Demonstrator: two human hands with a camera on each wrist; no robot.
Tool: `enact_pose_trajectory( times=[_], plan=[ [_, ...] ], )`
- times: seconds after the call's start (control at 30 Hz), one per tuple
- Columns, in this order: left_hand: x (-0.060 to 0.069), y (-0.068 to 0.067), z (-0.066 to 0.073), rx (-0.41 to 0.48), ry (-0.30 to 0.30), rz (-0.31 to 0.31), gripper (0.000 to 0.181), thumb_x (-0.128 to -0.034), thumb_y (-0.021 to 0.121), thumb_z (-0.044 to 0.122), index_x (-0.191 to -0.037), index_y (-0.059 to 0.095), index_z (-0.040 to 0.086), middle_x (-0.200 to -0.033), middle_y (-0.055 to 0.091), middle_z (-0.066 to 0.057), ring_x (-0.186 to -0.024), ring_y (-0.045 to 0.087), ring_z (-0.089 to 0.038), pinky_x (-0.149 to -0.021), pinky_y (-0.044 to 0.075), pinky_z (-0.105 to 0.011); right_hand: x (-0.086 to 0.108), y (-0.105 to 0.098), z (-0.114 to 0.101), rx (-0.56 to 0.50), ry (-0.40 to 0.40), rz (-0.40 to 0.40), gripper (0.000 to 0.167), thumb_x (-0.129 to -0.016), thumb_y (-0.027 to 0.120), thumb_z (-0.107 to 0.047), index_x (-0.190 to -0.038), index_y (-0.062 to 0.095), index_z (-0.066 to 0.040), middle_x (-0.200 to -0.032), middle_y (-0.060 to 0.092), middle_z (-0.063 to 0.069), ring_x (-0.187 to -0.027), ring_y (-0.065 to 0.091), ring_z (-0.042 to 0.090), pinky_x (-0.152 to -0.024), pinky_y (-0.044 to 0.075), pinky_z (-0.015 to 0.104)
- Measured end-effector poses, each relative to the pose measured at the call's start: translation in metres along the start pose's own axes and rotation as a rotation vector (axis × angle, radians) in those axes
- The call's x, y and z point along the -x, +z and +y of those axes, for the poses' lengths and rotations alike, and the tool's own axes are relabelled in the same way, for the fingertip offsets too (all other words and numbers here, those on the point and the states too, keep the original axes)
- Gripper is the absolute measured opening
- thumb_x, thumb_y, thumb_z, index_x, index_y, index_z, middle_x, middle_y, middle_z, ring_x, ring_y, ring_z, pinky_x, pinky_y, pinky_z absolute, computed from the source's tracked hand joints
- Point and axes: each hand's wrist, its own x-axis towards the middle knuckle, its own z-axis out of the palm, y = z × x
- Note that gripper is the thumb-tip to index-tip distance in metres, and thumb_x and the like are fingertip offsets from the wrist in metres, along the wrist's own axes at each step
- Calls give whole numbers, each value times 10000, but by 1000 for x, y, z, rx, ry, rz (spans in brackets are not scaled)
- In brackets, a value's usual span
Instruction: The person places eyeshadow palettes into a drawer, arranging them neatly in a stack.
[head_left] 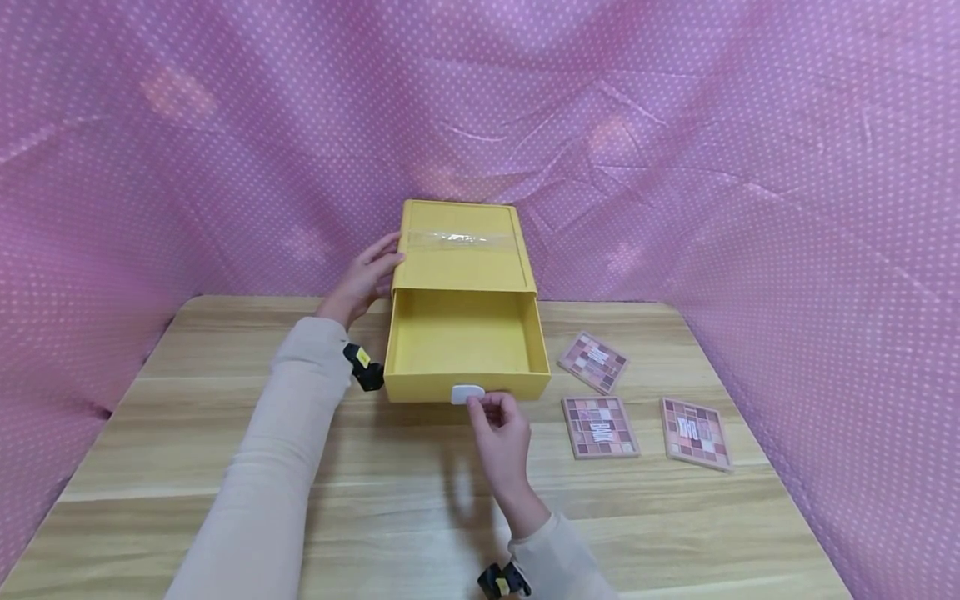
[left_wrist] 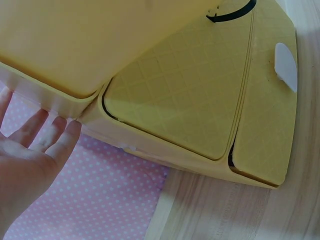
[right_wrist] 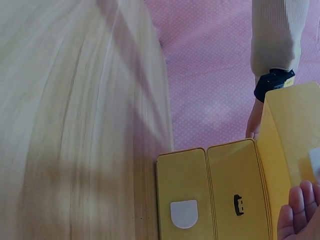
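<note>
Right hand (head_left: 504, 437) pinches a bare-floored drawer's (head_left: 463, 342) handle (head_left: 467, 392); left hand (head_left: 365, 277), spread, touches casing (head_left: 465, 268).

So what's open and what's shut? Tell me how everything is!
Top drawer: pulled open
Middle drawer: shut
Bottom drawer: shut
Yellow cabinet: upright
Clear tape: stuck across the cabinet's top
Back palette: lying flat
Middle palette: lying flat
Right palette: lying flat
Left hand: touching the cabinet's side
Right hand: pinching the top drawer's white handle
</note>
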Motion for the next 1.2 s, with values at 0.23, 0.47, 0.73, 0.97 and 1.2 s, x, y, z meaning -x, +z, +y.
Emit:
enact_pose_trajectory(
  times=[0.23, 0.47, 0.73, 0.97, 1.2],
  plan=[
    [-1, -1, 0, -10, 5, -7, 532, -868, 522, 165, -1353, 304, 197, -1363, 281, -63, -1104, 408, -266, -712, 484, -268, 5, -2, 1, 10, -40, 7, 135, -777, 632, -64, -754, 548, 40, -701, 560, 70, -632, 508, 133, -595, 469, 237],
    [-1, -1, -2, -17, 8, -5, 522, -869, 518, 167, -1349, 314, 199, -1347, 307, -58, -1077, 431, -254, -702, 488, -276, 12, -7, 0, 19, -60, 3, 116, -775, 629, -52, -754, 552, 32, -704, 566, 63, -637, 513, 131, -601, 474, 242],
    [-1, 0, -2, -18, 12, 0, 525, -866, 526, 165, -1347, 318, 199, -1349, 304, -66, -1075, 431, -265, -702, 488, -277, 19, -12, 1, 17, -73, 1, 107, -769, 632, -36, -753, 550, 30, -711, 560, 58, -643, 518, 133, -607, 478, 246],
    [-1, -1, -3, -7, 18, -3, 530, -862, 534, 164, -1346, 320, 195, -1351, 301, -70, -1044, 462, -260, -716, 485, -273, 23, -13, 5, 7, -100, -5, 101, -769, 630, -32, -751, 550, 27, -710, 570, 61, -639, 522, 132, -599, 477, 254],
    [0, 0, -3, -9, 18, -3, 531, -863, 532, 168, -1348, 316, 197, -1353, 302, -72, -1071, 445, -268, -731, 482, -281, 24, -14, 5, 5, -92, -6, 103, -771, 629, -30, -758, 547, 30, -714, 570, 65, -644, 524, 133, -602, 478, 253]
  ],
)
